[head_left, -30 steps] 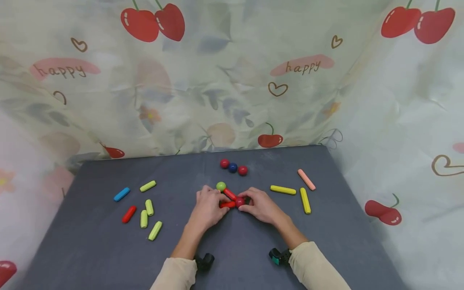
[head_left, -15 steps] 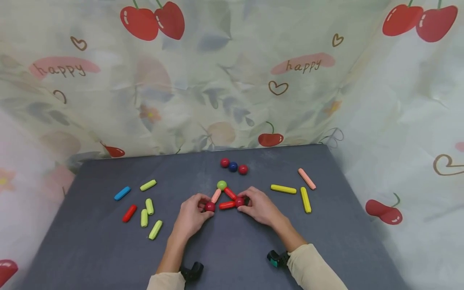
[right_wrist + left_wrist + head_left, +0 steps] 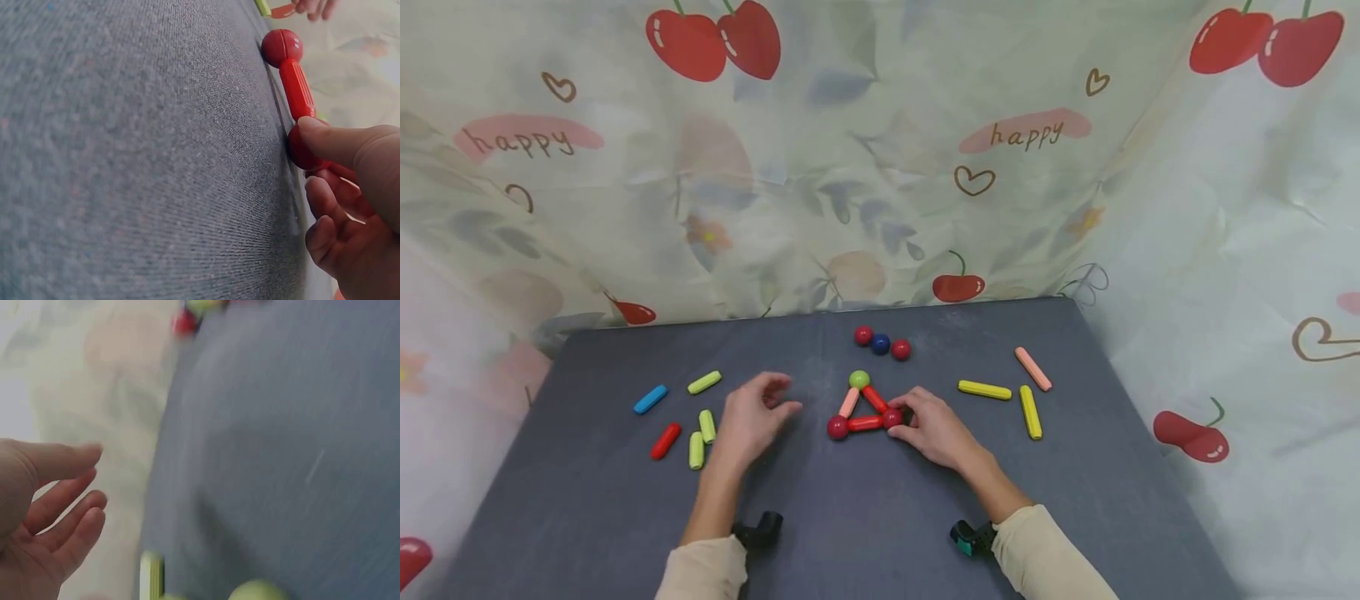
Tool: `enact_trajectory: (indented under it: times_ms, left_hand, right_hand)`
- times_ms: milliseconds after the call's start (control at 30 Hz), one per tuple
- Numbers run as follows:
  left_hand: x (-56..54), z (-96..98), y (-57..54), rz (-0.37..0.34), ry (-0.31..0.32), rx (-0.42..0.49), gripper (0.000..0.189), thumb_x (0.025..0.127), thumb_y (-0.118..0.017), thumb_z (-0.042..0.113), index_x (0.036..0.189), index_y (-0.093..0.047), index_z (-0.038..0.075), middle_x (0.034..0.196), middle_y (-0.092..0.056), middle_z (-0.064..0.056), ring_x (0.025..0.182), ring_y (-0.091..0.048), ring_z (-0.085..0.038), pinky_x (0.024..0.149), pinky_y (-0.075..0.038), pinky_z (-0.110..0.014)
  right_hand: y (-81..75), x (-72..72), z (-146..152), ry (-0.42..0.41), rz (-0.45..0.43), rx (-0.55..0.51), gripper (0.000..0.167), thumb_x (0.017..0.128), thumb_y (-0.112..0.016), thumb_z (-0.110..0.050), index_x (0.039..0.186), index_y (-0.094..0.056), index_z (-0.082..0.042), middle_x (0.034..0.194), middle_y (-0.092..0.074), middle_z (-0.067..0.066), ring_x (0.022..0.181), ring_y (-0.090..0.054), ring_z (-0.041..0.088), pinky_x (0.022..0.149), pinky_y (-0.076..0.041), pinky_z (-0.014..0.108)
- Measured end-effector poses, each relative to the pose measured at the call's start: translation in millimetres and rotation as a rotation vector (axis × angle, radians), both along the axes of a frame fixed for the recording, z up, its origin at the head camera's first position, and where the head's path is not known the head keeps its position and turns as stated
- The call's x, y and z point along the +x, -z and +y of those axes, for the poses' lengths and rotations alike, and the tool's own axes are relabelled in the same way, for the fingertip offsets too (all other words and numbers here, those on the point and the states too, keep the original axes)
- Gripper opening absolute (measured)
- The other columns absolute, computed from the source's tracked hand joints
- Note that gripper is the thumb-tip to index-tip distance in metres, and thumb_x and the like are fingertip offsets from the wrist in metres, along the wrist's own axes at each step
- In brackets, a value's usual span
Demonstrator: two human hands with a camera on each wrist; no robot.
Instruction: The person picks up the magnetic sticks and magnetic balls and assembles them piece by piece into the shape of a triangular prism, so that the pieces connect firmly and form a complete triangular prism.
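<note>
A small triangle of rods and balls lies on the dark table. Its corners are a green ball (image 3: 859,379), a left red ball (image 3: 838,427) and a right red ball (image 3: 892,417). One pink rod (image 3: 848,403) and two red rods (image 3: 866,423) form the sides. My right hand (image 3: 931,427) pinches the right red ball between thumb and fingers, as the right wrist view also shows. Left of the triangle, my left hand (image 3: 754,421) is held apart from it, fingers loosely bent and holding nothing; in the left wrist view there is a gap between thumb and fingers.
Several pale green rods (image 3: 697,451), a red rod (image 3: 666,442) and a blue rod (image 3: 651,399) lie at left. Two yellow rods (image 3: 1031,412) and a pink rod (image 3: 1033,369) lie at right. Behind the triangle sit two red balls and a blue ball (image 3: 880,344). A patterned cloth (image 3: 850,167) hangs at the back.
My left hand set the left red ball with its pink rod against the free end of the lower red rod, let go and moved left. The right hand stays at its ball.
</note>
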State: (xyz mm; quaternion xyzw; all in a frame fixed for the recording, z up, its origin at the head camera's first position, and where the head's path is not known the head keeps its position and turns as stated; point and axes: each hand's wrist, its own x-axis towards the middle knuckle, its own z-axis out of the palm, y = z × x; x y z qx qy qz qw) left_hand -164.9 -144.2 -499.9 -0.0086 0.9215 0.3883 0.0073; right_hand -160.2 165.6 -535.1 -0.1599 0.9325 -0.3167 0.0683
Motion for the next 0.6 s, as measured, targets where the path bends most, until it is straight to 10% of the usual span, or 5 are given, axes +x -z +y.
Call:
enact_trajectory:
  times_ms: [267,467,600]
  left_hand:
    - [-38.1,-84.9,4.3,-0.103,-0.249,-0.115,0.043,0.1,-0.06,0.008,0.143,-0.055,0.007,0.147,-0.056,-0.021,0.135,-0.05,-0.042,0.102,-0.049,-0.058]
    - [-45.9,-92.8,13.1,-0.182,-0.233,-0.179,0.04,0.098,-0.056,0.003,0.138,-0.058,0.003,0.141,-0.058,-0.024,0.125,-0.055,-0.042,0.094,-0.051,-0.055]
    - [-42.9,-82.8,5.1,-0.092,-0.179,-0.198,0.039,0.099,-0.056,0.005,0.137,-0.059,0.002,0.133,-0.061,-0.025,0.119,-0.059,-0.041,0.093,-0.052,-0.054]
  right_hand:
    - [3.8,0.4,1.1,-0.017,-0.003,-0.017,0.04,0.09,-0.079,-0.032,0.127,-0.069,-0.018,0.103,-0.061,-0.006,0.076,-0.052,0.006,0.065,-0.046,0.019]
    - [6.2,1.5,-0.7,-0.019,0.0,-0.033,0.04,0.09,-0.079,-0.031,0.127,-0.069,-0.018,0.102,-0.061,-0.006,0.075,-0.052,0.006,0.065,-0.047,0.019]
    - [5.3,3.4,-0.8,-0.015,-0.013,-0.041,0.04,0.09,-0.079,-0.03,0.126,-0.069,-0.017,0.102,-0.06,-0.006,0.074,-0.052,0.006,0.065,-0.047,0.019]
